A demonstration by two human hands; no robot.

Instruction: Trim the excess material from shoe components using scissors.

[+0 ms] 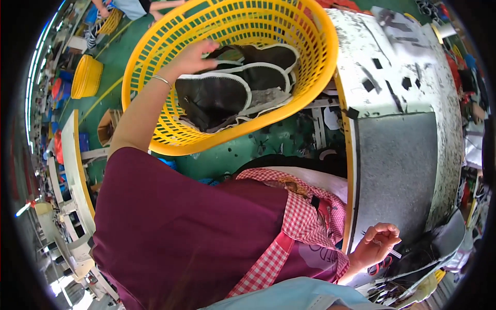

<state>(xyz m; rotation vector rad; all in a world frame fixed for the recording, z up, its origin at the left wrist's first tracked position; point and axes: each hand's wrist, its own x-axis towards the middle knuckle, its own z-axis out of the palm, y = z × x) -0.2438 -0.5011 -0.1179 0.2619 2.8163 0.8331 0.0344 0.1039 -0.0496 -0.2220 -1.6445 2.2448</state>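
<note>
My left hand (pixel 194 58) reaches over a large yellow plastic basket (pixel 325 57), fingers stretched and apart, with nothing seen in them. Just beside and below it lie several dark shoe uppers (pixel 214 93) with white stitched edges. A grey fabric piece (pixel 266 99) shows among them. My right hand (pixel 380 244) is at the near end of the workbench, its fingers curled round a slim whitish stick (pixel 395 253). Most of that stick is hidden by the fingers. Red-handled scissors (pixel 381 266) lie close under this hand.
At right stands a worn white workbench (pixel 356 46) with a dark grey mat (pixel 395 170) and scattered black scraps (pixel 368 85). On the green floor are a yellow bucket (pixel 87 77) and a cardboard box (pixel 107 126). Another person's hand (pixel 105 11) shows at the far left.
</note>
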